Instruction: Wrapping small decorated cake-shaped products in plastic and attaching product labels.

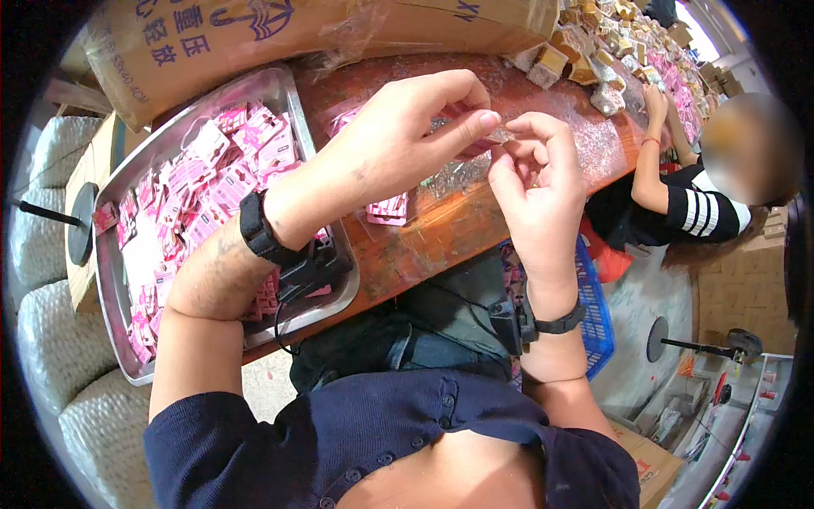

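Over the wooden table, my left hand (424,114) is closed on a small pink card packet (475,151), mostly hidden behind its fingers. Close beside it on the right, my right hand (543,174) is pinched, its curled fingertips meeting a small clear piece at the packet's edge; exactly what they grip is hard to see. Crumpled clear plastic (458,181) lies on the table beneath both hands. Another pink-and-white card packet (387,210) rests near the table edge, below my left wrist. Under my left forearm, a metal tray (107,280) holds many loose pink card packets (229,182).
A big cardboard box (331,30) stands along the table's far side. Yellow-and-white pieces (585,55) are heaped at the far right, where a person (678,182) works. A blue plastic basket (596,310) is below the table edge. White wrapped bundles (59,339) line the left.
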Action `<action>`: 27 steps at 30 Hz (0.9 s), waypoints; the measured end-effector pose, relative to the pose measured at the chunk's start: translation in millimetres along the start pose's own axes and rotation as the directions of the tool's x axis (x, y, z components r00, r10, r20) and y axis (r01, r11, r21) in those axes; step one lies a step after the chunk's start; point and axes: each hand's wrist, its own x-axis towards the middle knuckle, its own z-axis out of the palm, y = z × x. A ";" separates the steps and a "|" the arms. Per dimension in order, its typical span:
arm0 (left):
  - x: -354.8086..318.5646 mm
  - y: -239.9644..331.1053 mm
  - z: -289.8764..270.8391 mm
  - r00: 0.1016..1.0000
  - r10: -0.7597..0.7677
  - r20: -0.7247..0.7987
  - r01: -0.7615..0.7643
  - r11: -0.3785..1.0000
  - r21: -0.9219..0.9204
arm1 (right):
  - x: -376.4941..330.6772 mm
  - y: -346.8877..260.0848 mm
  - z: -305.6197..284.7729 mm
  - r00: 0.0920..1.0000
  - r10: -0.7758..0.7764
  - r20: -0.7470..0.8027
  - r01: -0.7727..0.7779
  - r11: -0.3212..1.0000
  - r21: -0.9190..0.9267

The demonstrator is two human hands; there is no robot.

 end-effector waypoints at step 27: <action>-0.5 0.0 -0.7 0.989 0.137 -0.058 -0.128 0.981 0.145 | 1.9 -25.6 -14.8 0.808 0.369 0.458 -0.588 0.552 0.591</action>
